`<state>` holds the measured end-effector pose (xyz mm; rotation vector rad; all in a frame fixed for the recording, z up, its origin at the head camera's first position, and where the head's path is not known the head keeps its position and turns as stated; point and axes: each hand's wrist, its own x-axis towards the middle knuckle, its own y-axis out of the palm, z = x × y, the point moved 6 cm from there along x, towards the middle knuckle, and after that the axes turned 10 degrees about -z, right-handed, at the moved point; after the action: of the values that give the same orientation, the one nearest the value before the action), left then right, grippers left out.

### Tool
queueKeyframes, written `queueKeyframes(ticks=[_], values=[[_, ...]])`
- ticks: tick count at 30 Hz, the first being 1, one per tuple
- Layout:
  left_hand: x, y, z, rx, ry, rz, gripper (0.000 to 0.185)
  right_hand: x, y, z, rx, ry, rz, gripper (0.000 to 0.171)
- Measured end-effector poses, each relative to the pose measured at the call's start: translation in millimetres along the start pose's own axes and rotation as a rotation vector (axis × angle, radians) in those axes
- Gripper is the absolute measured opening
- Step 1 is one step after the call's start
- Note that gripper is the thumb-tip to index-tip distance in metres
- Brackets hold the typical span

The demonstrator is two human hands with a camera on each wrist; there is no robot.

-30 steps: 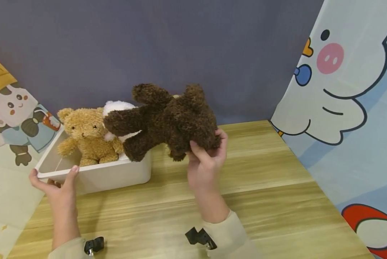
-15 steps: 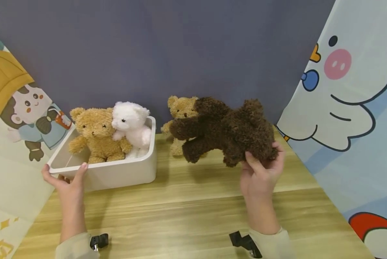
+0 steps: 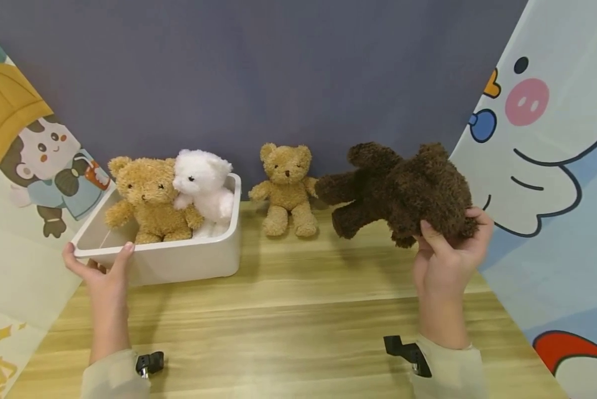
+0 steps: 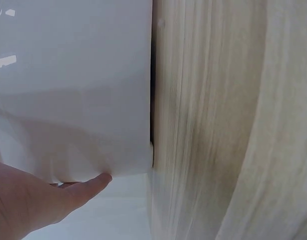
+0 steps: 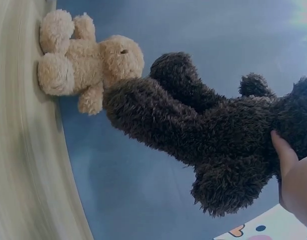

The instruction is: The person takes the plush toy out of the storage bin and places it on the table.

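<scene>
My right hand [image 3: 448, 266] grips a dark brown teddy bear [image 3: 393, 188] by its head end, at the right of the head view. The bear is held sideways above the table, its limbs pointing left. In the right wrist view the thumb [image 5: 286, 155] presses into its fur. My left hand [image 3: 101, 277] holds the front left corner of a white plastic box [image 3: 183, 263], thumb and fingers spread along its rim. Inside the box a golden-brown teddy bear [image 3: 161, 213] sits beside a white plush toy [image 3: 203, 183]. The left wrist view shows the box's smooth wall [image 4: 78, 75] close up.
Between box and brown bear, a small tan teddy bear [image 3: 287, 191] sits upright against the dark grey backdrop [image 3: 278, 66]. The wooden table [image 3: 278, 332] carries everything. Cartoon-printed panels [image 3: 542, 177] flank both sides.
The brown bear has travelled right in my right hand, away from over the box, uncovering the white plush toy and the small tan bear. My left hand keeps its grip on the box.
</scene>
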<state>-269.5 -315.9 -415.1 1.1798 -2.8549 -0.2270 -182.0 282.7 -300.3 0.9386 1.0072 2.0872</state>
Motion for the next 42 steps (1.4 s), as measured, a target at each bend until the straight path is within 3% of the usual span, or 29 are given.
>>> queueKeyframes(ticks=[6, 9, 12, 17, 19, 24, 29, 38, 42], values=[[0.9, -0.4, -3.7, -0.005, 0.008, -0.007, 0.107, 13, 4, -12, -0.053, 0.027, 0.024, 0.049], [1.5, 0.6, -3.7, -0.002, 0.009, -0.007, 0.108, 21, 8, -22, -0.138, 0.021, 0.076, 0.048], [2.6, 2.8, -3.3, -0.006, 0.023, -0.003, 0.108, 32, 15, -35, -0.356, -0.009, 0.178, 0.047], [3.2, 3.1, -1.3, -0.005, 0.034, -0.018, 0.106, 54, 28, -61, -0.812, -0.088, 0.465, 0.039], [2.6, 2.6, -0.5, 0.006, 0.031, -0.022, 0.107, 61, 31, -70, -0.902, -0.096, 0.577, 0.039], [2.3, 4.1, -1.8, 0.016, 0.030, -0.010, 0.107, 73, 35, -87, -1.023, -0.037, 0.767, 0.041], [2.1, 3.8, -2.6, 0.018, 0.018, -0.005, 0.108, 78, 37, -107, -1.115, 0.026, 0.884, 0.040], [0.5, 4.5, -1.3, 0.019, 0.018, 0.000, 0.107, 89, 32, -120, -1.203, 0.044, 0.936, 0.040], [1.8, 1.8, -3.0, 0.067, 0.012, -0.011, 0.105, 96, 30, -118, -1.268, 0.103, 0.963, 0.044]])
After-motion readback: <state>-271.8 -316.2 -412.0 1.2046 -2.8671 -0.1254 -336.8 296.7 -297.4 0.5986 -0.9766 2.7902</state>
